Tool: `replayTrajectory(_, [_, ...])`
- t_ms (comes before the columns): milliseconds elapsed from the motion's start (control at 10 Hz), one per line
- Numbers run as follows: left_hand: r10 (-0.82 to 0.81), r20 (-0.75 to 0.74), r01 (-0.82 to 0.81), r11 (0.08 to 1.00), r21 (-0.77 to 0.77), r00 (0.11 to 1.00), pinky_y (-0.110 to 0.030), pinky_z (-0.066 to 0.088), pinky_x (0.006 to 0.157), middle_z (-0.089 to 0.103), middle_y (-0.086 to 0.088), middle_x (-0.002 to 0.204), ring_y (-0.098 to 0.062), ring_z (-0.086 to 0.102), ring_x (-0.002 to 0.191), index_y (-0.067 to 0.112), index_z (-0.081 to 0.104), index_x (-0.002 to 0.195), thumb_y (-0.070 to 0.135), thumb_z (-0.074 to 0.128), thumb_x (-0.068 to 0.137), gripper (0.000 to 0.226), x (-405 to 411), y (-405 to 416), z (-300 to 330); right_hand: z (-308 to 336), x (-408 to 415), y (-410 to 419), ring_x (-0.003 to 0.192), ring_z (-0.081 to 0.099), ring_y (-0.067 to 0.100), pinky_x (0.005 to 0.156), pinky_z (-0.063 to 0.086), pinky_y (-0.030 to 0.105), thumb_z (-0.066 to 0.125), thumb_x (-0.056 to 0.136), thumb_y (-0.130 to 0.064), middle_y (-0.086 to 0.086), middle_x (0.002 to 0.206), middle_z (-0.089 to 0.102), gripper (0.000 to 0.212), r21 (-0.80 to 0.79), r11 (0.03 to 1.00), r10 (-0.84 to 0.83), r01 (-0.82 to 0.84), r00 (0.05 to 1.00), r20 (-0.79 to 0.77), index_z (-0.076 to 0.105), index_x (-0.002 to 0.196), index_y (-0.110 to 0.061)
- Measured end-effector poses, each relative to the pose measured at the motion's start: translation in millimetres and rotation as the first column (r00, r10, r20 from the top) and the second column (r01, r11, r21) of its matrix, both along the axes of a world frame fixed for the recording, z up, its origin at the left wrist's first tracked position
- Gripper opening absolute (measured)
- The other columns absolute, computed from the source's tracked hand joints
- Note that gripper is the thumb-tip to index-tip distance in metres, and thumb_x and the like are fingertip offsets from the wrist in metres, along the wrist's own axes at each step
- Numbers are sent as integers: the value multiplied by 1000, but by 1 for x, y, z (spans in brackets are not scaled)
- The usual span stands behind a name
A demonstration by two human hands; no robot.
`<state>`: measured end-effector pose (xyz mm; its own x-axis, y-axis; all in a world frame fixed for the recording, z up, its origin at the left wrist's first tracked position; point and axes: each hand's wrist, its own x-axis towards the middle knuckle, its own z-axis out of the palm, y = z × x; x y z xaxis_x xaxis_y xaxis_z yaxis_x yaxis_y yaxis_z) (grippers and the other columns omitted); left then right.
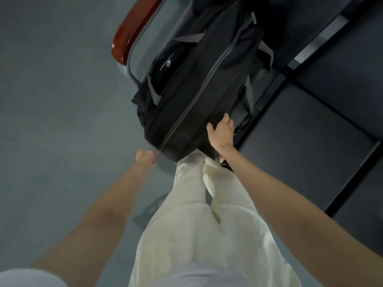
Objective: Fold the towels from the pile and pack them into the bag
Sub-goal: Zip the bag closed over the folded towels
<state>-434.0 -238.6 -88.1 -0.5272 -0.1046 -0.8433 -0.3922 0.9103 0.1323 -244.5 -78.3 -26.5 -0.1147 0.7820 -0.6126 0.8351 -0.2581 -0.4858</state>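
Note:
A black duffel bag [192, 96] with grey straps and a grey zip line lies in front of me on a seat, its zip running from far right to its near end. My left hand [146, 157] is curled at the near end of the zip and pinches the zip pull. My right hand [220, 132] grips the bag's near right edge, thumb on top. No towels are in view.
A chair with a red-brown wooden armrest [132, 32] and grey frame holds the bag. Dark seat cushions [310, 141] stretch to the right. Grey floor [51, 100] lies to the left. My legs in cream trousers [207, 214] stand against the bag.

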Motion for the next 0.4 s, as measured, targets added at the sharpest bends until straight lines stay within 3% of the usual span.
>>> replayTrajectory(100, [-266,-63,266,964,-5,962,-43,52,72,63,-27,100,-39,64,98,-10,61,113,22,65,81,45,6,18,34,26,22,6,136,28,36,112,28,42,51,95,-29,22,146,29,70,-14,999,-38,38,999,3,15,147,1])
replayTrajectory(200, [-418,-114,422,907,9,901,-46,52,85,61,-29,115,-42,60,106,-8,57,117,21,57,80,46,15,46,70,50,54,11,137,27,36,113,27,43,50,96,-29,22,149,28,70,-24,999,-36,36,999,23,15,148,1])
replayTrajectory(300, [-528,-141,540,840,59,837,-43,49,95,52,-23,131,-40,53,116,-3,41,133,24,57,79,63,28,81,110,83,89,17,138,26,37,114,26,44,50,96,-31,21,151,26,71,-16,999,-47,47,998,30,14,149,-1])
replayTrajectory(400, [-588,-156,608,765,211,794,-28,41,91,47,-16,139,-32,48,124,3,35,143,20,59,88,63,53,122,165,115,122,22,141,22,36,115,24,43,49,97,-34,16,154,22,71,16,996,-85,85,996,1,13,151,-7])
